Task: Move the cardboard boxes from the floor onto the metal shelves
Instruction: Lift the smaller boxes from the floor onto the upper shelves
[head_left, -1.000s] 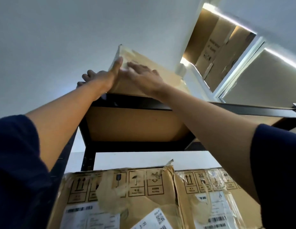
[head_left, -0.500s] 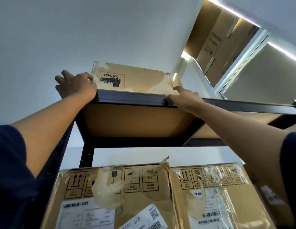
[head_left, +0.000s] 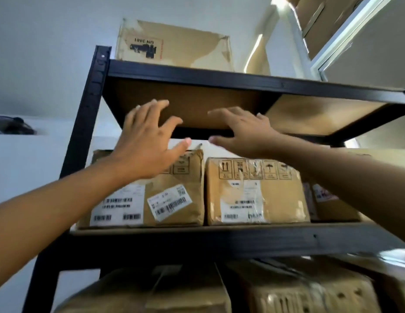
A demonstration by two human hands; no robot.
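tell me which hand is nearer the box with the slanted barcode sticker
Left. The left hand hangs in front of that box's top edge, overlapping it in the head view. The right hand is up and to the right, above the neighbouring box.

Black metal shelves (head_left: pixel 197 74): one flat box (head_left: pixel 174 45) up top, two labelled boxes (head_left: pixel 253 193) side by side on the middle shelf, more boxes (head_left: pixel 310 290) below.
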